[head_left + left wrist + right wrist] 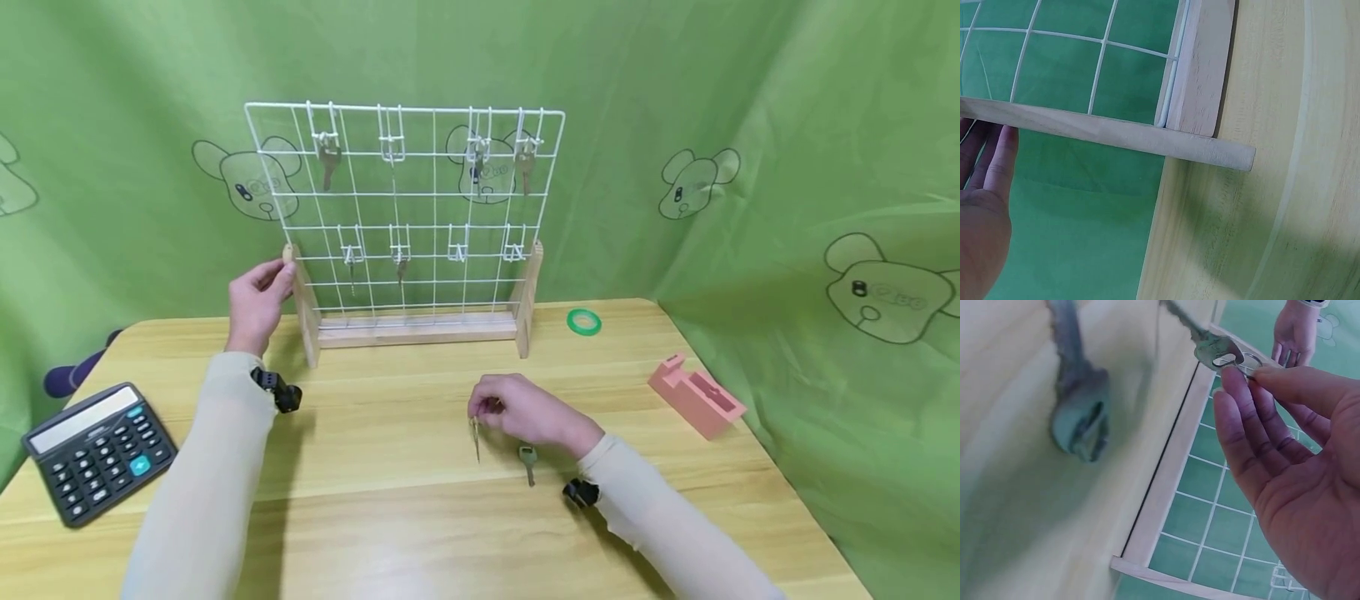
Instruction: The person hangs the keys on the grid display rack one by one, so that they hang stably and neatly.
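Note:
A white wire grid rack (pixel 434 194) stands on wooden feet at the back of the table. My left hand (pixel 257 304) grips the top of its left wooden post (pixel 305 312); the left wrist view shows the fingers (pixel 1000 162) passing behind that post (pixel 1129 137). Just above the tabletop, my right hand (pixel 517 408) pinches a small metal ring (pixel 1252 364) between thumb and fingertips. From that ring a key (pixel 1216 351) hangs down. Another key (pixel 528 463) lies on the table beneath the right wrist. Several keys, among them one key (pixel 327 162) at upper left, hang from the rack's hooks.
A calculator (pixel 97 454) lies at the table's left. Toward the right are a green tape roll (pixel 583 322) and a pink tape dispenser (pixel 696 396). Lower-row hooks (pixel 458 251) at the rack's right carry no keys. Green curtain (pixel 622 100) surrounds the table (pixel 390 533).

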{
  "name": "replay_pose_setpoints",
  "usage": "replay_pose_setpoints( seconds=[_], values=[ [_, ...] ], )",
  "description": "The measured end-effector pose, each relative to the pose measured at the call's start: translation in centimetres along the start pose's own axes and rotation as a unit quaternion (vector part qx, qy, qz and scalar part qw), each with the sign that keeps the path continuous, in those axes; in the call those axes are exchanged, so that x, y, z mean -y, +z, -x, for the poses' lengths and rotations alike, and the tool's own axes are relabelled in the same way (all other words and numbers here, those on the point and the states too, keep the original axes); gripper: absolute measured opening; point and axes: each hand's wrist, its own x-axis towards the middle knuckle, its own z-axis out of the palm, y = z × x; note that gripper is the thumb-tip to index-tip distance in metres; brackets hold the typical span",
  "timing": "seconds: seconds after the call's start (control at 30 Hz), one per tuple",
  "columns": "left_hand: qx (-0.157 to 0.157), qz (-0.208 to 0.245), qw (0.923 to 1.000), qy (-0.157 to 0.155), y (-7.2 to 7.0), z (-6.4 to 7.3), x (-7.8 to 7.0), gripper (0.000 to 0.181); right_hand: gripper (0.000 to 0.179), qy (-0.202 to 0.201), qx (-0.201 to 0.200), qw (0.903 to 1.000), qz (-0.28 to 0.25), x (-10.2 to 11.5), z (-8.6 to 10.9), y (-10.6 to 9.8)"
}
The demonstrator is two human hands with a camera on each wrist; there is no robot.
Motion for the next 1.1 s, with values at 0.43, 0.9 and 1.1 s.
replay_pose_setpoints(
  seconds=[0.43, 0.9, 1.1],
  values=[
    [-0.003, 0.02, 0.9998, -0.005, 0.3, 0.0, -0.1, 0.056, 0.012, 0.011, -0.043, 0.999, 0.01, 1.5, -0.4, -3.9],
    [-0.01, 0.025, 0.9996, -0.01, 0.2, 0.1, -0.1, 0.056, 0.009, 0.004, -0.097, 0.9953, -0.002, 1.5, -1.9, -6.2],
    [-0.015, 0.03, 0.9994, -0.011, 0.3, 0.2, -0.2, 0.056, 0.01, 0.012, -0.123, 0.9923, -0.007, 1.2, -2.3, -6.8]
  ],
)
